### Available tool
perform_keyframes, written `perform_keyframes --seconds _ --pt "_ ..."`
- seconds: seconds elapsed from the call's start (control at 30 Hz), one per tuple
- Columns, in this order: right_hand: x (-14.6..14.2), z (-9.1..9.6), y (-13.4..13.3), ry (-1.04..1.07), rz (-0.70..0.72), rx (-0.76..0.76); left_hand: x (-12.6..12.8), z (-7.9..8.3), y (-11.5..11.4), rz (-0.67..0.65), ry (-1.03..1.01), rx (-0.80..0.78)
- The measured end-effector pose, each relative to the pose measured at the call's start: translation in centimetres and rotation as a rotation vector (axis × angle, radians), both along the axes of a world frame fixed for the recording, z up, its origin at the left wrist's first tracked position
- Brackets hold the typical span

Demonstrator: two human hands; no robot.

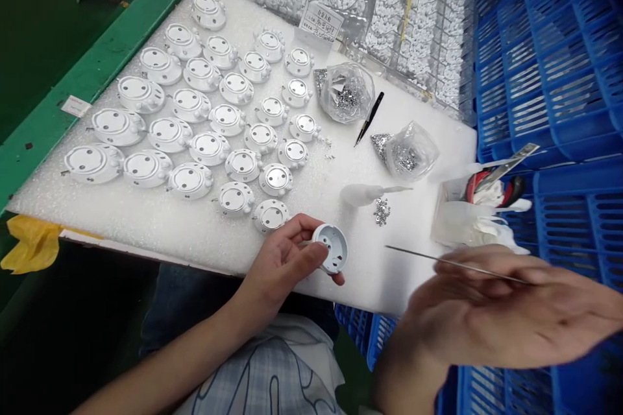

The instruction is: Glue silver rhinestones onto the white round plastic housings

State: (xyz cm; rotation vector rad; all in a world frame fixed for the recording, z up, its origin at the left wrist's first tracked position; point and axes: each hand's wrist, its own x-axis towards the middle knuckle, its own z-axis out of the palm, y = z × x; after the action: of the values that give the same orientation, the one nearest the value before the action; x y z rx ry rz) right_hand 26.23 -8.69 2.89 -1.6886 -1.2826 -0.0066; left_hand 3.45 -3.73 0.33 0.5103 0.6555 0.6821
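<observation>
Near the front edge of the foam-covered table, my left hand [285, 259] grips a small round white housing [335, 240]. Its hollow side faces up, showing several holes, and my thumb presses inside the rim. To the right, my right hand [511, 311] is raised, palm partly turned up, with a thin metal rod [409, 251] across its fingers. The rod's tip points left toward the housing, apart from it; its other end is hidden at the hand. A small pile of metal bits [382, 212] and a white squeeze bottle [360, 194] lie beyond.
Rows of white round housings [191, 180] cover the table's left. Behind are plastic bags of metal parts [348, 94], black tweezers [370, 117] and a clear compartment tray [350, 39]. Blue crates [549, 78] and a box with red-black-handled scissors [511, 191] border the right.
</observation>
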Motion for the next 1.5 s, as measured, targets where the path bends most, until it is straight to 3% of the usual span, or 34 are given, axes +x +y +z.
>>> perform_keyframes --seconds 0.17,0.3,0.43,0.77,0.9,1.03,1.17,1.37,1.5 --pt "-5.2 -0.8 3.0 -0.008 0.041 0.123 0.1 -0.5 -0.1 0.019 -0.054 0.026" --pt "-7.6 -1.4 3.9 0.101 0.003 0.375 0.1 -0.4 0.0 -0.002 -0.034 0.014" --pt "-8.0 -1.7 3.8 0.214 0.047 0.431 0.0 -0.1 0.0 -0.008 -0.042 0.003" --pt "-8.0 -1.4 3.7 0.203 0.04 0.436 -0.1 0.3 0.0 0.013 -0.017 -0.023" --pt "-5.7 -0.1 3.4 0.039 -0.17 0.527 -0.1 0.3 0.1 0.022 0.028 0.007" --pt "-0.2 1.3 2.0 -0.273 -0.418 0.651 -0.2 0.3 0.3 0.018 0.115 0.036" --pt "4.0 1.6 0.4 -0.367 -0.576 0.623 -0.4 -0.3 0.5 -0.003 0.122 0.116" --pt "4.8 0.4 -0.3 -0.345 -0.586 0.514 -0.2 -0.6 0.6 0.022 0.108 0.187" --pt "5.0 0.3 -1.0 -0.319 -0.577 0.32 0.0 -0.2 0.4 0.026 0.079 0.152"
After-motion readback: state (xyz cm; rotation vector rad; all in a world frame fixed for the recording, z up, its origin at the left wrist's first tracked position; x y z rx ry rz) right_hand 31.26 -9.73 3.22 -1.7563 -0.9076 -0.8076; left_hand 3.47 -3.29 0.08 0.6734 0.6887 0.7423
